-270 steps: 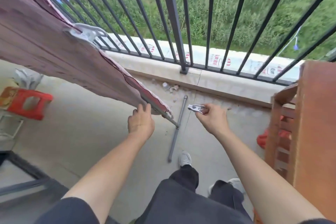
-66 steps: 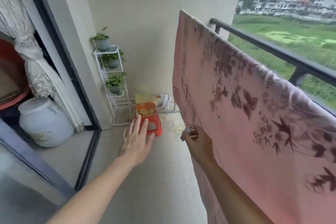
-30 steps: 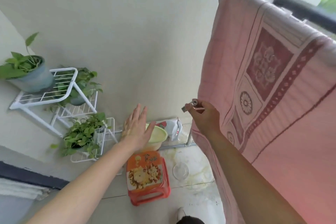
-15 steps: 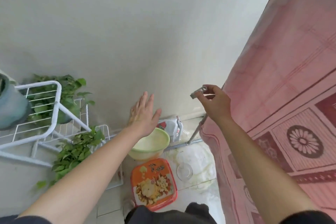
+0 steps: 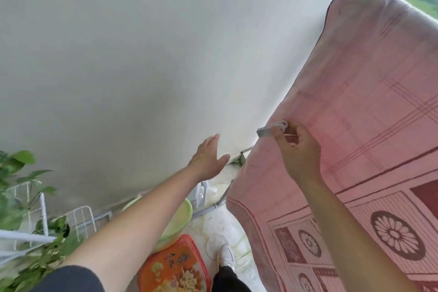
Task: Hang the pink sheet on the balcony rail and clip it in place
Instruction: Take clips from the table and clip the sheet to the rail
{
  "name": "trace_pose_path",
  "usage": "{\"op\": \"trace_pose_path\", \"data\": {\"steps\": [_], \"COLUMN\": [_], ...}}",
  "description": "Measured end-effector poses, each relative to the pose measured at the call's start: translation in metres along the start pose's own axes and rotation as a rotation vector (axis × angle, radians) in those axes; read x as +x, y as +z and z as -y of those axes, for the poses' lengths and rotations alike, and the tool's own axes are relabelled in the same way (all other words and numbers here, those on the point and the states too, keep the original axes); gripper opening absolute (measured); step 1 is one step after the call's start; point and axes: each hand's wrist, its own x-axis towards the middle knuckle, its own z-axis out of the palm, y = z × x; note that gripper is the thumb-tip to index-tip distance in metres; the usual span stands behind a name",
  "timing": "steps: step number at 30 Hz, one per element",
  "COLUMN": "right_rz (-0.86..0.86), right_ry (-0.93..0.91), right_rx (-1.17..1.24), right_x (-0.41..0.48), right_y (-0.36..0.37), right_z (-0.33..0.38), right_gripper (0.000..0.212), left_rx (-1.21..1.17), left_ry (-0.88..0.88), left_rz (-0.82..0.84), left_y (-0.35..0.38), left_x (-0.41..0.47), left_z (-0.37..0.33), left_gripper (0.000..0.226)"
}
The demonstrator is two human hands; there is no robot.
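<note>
a: what is the grip?
b: the right hand (image 5: 299, 149) pinches a clip (image 5: 272, 128) between thumb and curled fingers. it holds the looped end, and the rest sticks out free.
a: which way does it point?
b: its long axis runs nearly level, dipping slightly to the left. the blunt end aims left toward the wall (image 5: 142, 59), away from the knuckles. it is pale grey plastic, narrow and flat. i cannot tell whether its jaws are parted.
a: is it on the cloth?
b: it is not clamped on anything. it sits just in front of the left hanging edge of the pink sheet (image 5: 369, 106), and i cannot tell whether they touch.
a: and the sheet itself?
b: it is draped over a fold at the upper right and hangs down the right side. what carries it is hidden under the cloth. the cloth looks thick and woven, with pale check lines above, dark red borders and round flower medallions below, and dark piping along the edge.
a: the other hand?
b: the left hand (image 5: 208, 156) is spread and relaxed with straight fingers. it holds nothing, raised before the wall, lower than the clip and to its left.
a: the floor?
b: by the foot of the wall is a round light green plastic basin (image 5: 183, 214). nearer is a red plastic stool (image 5: 175, 268) with a printed top. a white wire plant rack (image 5: 80, 217) with leafy plants stands at the left, and a white shoe (image 5: 226, 259) is beside the stool.
</note>
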Motion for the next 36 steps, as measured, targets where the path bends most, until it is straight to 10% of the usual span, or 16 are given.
{"op": "trace_pose_path", "data": {"steps": [10,16,29,36], "right_rz": [-0.088,-0.099,-0.306,-0.046], "right_ry": [-0.045,-0.036,-0.293,-0.607], "right_rx": [0.111,0.177,0.131,-0.619], "right_x": [0.046,0.044,0.037,0.105], "right_y": [-0.025,-0.029,-0.039,-0.029], "right_z": [-0.024,-0.021,0.069,0.152], "right_gripper": [0.019,0.025,0.021,0.032], "left_rx": [-0.481,-0.75,-0.964,-0.942], "left_ry": [0.126,0.303,0.161,0.136], "left_rz": [0.358,0.613,0.389,0.37], "left_y": [0.017,0.011,-0.018,-0.014], "left_x": [0.107,0.125,0.1,0.11], "left_z": [-0.103,-0.128,-0.062,-0.087], "left_gripper": [0.143,0.026,0.018,0.019]}}
